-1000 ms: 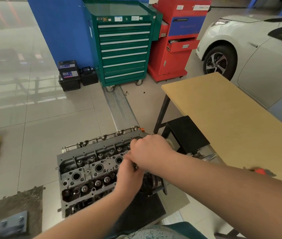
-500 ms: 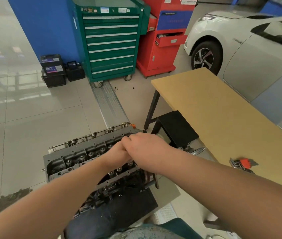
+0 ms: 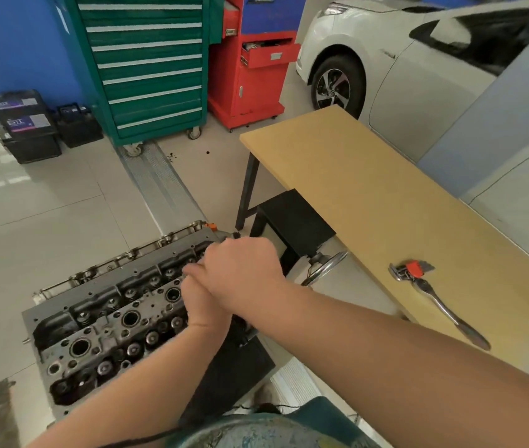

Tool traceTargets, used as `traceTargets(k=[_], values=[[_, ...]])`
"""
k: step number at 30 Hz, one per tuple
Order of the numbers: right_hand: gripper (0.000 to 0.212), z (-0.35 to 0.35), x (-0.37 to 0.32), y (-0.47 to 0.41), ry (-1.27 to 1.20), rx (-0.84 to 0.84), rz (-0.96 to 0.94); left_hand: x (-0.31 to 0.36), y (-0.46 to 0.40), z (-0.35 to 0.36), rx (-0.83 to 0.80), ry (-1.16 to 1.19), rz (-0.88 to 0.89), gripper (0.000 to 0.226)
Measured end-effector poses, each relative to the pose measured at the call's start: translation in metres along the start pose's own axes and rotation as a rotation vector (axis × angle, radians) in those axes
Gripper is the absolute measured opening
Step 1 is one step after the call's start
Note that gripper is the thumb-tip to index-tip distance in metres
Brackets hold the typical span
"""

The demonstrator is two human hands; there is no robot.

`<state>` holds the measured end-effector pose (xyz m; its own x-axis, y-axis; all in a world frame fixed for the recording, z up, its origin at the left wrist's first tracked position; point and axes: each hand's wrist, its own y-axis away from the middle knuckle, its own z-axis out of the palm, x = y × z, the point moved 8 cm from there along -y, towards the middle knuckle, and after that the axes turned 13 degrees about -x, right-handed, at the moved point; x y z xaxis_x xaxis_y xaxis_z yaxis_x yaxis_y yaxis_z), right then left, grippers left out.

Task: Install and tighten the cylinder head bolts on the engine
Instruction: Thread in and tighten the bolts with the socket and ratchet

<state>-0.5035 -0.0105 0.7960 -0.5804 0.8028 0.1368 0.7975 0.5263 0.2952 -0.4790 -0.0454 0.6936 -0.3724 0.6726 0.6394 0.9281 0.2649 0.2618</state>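
The grey cylinder head (image 3: 111, 318) lies on the engine, its valve springs and round plug holes facing up. Both my hands meet at its right end. My right hand (image 3: 243, 270) is curled into a fist on top, and a small dark tip (image 3: 236, 235) pokes out beyond its knuckles. My left hand (image 3: 201, 305) sits just under and left of it, fingers curled up against the right hand. Whatever the hands grip is hidden beneath them. No bolts show where the hands are.
A wooden table (image 3: 353, 176) stands to the right with a chrome ratchet (image 3: 444, 308) and a red hex key set (image 3: 413, 269) on it. A chrome handwheel (image 3: 324, 268) and black stand (image 3: 292, 218) sit beside the engine. Green cabinet (image 3: 150, 69), red cabinet (image 3: 250, 66), batteries (image 3: 24, 124) and a white car (image 3: 418, 69) lie beyond.
My left hand went from below the right hand up beside it, then back under it. The right fist stayed at the head's right end. My view tilted down.
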Motion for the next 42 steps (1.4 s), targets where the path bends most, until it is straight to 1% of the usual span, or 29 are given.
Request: traceTargets(k=[1,2,3,4,6,7,9,11,13,14,15,18,19,21,23,24,26,27,29,31,33,34,37,40,42], values=[[0.064,0.002,0.002,0.002,-0.054,-0.010,0.019,-0.003,-0.005,-0.001,-0.010,0.075,0.021,0.013],[0.067,0.004,0.006,0.005,-0.116,-0.009,0.031,-0.007,-0.014,-0.004,-0.064,0.132,0.022,0.014],[0.070,0.007,0.012,0.008,-0.189,-0.002,0.041,-0.010,-0.020,-0.009,-0.112,0.161,0.061,0.015],[0.070,0.011,0.020,0.012,-0.262,0.009,0.048,-0.014,-0.023,-0.011,-0.215,0.221,0.121,0.020],[0.067,0.027,0.040,0.023,-0.394,0.021,0.068,-0.020,-0.028,-0.012,-0.442,0.411,0.270,0.023],[0.063,0.042,0.054,0.030,-0.454,0.014,0.092,-0.023,-0.029,-0.016,-0.473,0.457,0.289,0.023],[0.051,0.084,0.094,0.045,-0.546,-0.008,0.184,-0.031,-0.035,-0.019,-0.450,0.426,0.273,0.039],[0.035,0.141,0.148,0.062,-0.637,-0.069,0.344,-0.028,-0.034,-0.013,-0.424,0.408,0.253,0.052],[0.021,0.199,0.214,0.083,-0.735,-0.112,0.527,-0.025,-0.028,-0.009,-0.395,0.417,0.239,0.056],[0.019,0.223,0.249,0.094,-0.758,-0.108,0.610,-0.026,-0.026,-0.007,-0.369,0.428,0.226,0.056],[0.021,0.242,0.284,0.106,-0.757,-0.100,0.680,-0.025,-0.022,-0.008,-0.333,0.438,0.215,0.053],[0.032,0.281,0.379,0.138,-0.712,-0.105,0.850,-0.031,-0.016,-0.007,-0.200,0.464,0.129,0.030],[0.035,0.290,0.406,0.145,-0.700,-0.110,0.889,-0.033,-0.017,-0.007,-0.172,0.470,0.092,0.029],[0.042,0.303,0.450,0.152,-0.683,-0.101,0.936,-0.041,-0.019,-0.007,-0.129,0.492,0.032,0.042],[0.043,0.315,0.482,0.153,-0.666,-0.096,0.957,-0.057,-0.018,-0.010,-0.042,0.543,-0.076,0.054],[0.043,0.323,0.494,0.151,-0.658,-0.111,0.959,-0.065,-0.015,-0.011,0.023,0.575,-0.133,0.054],[0.044,0.340,0.513,0.149,-0.638,-0.172,0.968,-0.075,-0.010,-0.014,0.134,0.542,-0.204,0.054],[0.045,0.350,0.520,0.148,-0.634,-0.203,0.972,-0.075,-0.009,-0.015,0.153,0.516,-0.223,0.056],[0.044,0.368,0.531,0.144,-0.635,-0.249,0.956,-0.087,-0.010,-0.015,0.221,0.566,-0.310,0.053],[0.042,0.381,0.539,0.138,-0.621,-0.276,0.911,-0.098,-0.015,-0.010,0.228,0.585,-0.354,0.039],[0.042,0.388,0.548,0.131,-0.580,-0.293,0.853,-0.104,-0.018,-0.009,0.234,0.559,-0.345,0.021],[0.043,0.391,0.552,0.129,-0.555,-0.302,0.826,-0.106,-0.019,-0.009,0.260,0.565,-0.346,0.019],[0.044,0.400,0.566,0.130,-0.493,-0.333,0.790,-0.108,-0.022,-0.013,0.298,0.552,-0.353,0.027],[0.038,0.412,0.576,0.133,-0.505,-0.373,0.787,-0.117,-0.021,-0.019,0.296,0.514,-0.352,0.044],[0.034,0.419,0.579,0.132,-0.519,-0.386,0.766,-0.121,-0.017,-0.020,0.295,0.532,-0.378,0.040]])
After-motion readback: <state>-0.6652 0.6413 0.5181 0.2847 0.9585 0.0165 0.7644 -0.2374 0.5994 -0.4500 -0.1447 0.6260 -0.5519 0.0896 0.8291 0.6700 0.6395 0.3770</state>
